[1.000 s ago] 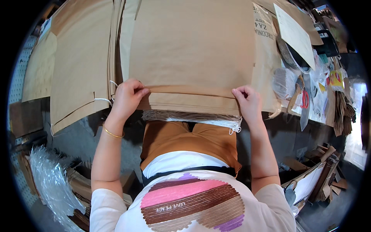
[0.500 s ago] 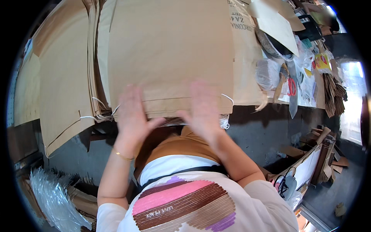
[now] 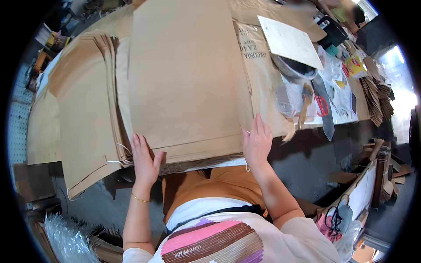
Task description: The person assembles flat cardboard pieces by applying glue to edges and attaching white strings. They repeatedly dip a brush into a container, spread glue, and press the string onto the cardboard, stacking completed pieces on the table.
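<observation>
A stack of brown kraft paper bags (image 3: pixel 184 79) lies in front of me on the table, its folded bottom edges toward my body. At the near left corner of this stack rests my left hand (image 3: pixel 145 158), fingers stretched out and thumb apart on the paper. My right hand (image 3: pixel 257 142) touches the near right corner, its fingers extended along the side edge. Neither hand grips anything. A white string shows beside each hand. Left of the stack, another pile of brown paper bags (image 3: pixel 85 101) hangs partly over the table edge, with white string at its corner.
To the right, a white board (image 3: pixel 289 40) covers part of a round basin (image 3: pixel 291 68). Near it lie a brush (image 3: pixel 305 98), red-handled scissors (image 3: pixel 322 106) and a long blade (image 3: pixel 328 125). Clear plastic strips (image 3: pixel 66 239) are piled at lower left. A person (image 3: pixel 344 13) is at far right.
My hands have come off the top of the stack and spread apart to its near corners, the right one moving outward. The view has shifted, showing more of the far left.
</observation>
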Tool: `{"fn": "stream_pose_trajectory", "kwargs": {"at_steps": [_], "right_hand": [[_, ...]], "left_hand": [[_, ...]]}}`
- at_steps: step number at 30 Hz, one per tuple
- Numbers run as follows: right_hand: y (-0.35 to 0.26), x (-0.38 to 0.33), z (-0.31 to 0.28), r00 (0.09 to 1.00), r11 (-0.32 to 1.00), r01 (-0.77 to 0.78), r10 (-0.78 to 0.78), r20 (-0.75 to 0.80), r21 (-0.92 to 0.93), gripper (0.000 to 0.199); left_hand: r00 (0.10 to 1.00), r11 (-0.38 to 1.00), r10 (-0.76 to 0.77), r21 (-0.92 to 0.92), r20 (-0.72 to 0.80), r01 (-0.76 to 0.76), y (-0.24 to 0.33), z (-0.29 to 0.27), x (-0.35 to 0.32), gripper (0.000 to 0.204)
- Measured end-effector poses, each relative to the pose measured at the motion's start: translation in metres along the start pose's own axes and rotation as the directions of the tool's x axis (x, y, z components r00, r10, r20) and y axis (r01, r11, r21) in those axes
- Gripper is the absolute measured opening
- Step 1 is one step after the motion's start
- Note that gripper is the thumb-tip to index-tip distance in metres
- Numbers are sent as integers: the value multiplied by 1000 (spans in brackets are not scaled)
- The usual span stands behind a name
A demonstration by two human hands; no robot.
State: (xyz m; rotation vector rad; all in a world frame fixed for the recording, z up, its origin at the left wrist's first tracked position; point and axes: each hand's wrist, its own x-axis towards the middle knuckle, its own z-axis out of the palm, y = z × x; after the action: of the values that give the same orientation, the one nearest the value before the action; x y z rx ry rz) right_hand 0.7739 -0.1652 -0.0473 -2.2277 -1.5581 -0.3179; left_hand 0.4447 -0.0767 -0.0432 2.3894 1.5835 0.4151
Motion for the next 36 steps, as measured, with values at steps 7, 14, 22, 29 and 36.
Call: {"fn": "stream_pose_trajectory", "kwargs": {"at_steps": [7, 14, 22, 29, 36], "right_hand": [[8, 0, 6, 982, 984, 148, -134, -135, 102, 44], [42, 35, -77, 790, -262, -600, -47, 611, 756, 50], [45, 6, -15, 949, 832, -135, -47, 310, 539, 33], [-126, 29, 1, 888, 609, -89, -310, 340, 788, 35], [-303, 28, 33, 720, 263, -350, -538, 438, 899, 38]], "left_hand": [[996, 997, -71, 29, 61, 69, 12, -8, 3, 87], [946, 777, -323, -563, 28, 283, 16, -45, -12, 71], [972, 904, -129, -427, -196, 33, 27, -58, -43, 18], [708, 943, -331, -207, -624, 259, -81, -121, -125, 14], [615, 829, -514, -162, -599, 535, -258, -219, -122, 30]]}}
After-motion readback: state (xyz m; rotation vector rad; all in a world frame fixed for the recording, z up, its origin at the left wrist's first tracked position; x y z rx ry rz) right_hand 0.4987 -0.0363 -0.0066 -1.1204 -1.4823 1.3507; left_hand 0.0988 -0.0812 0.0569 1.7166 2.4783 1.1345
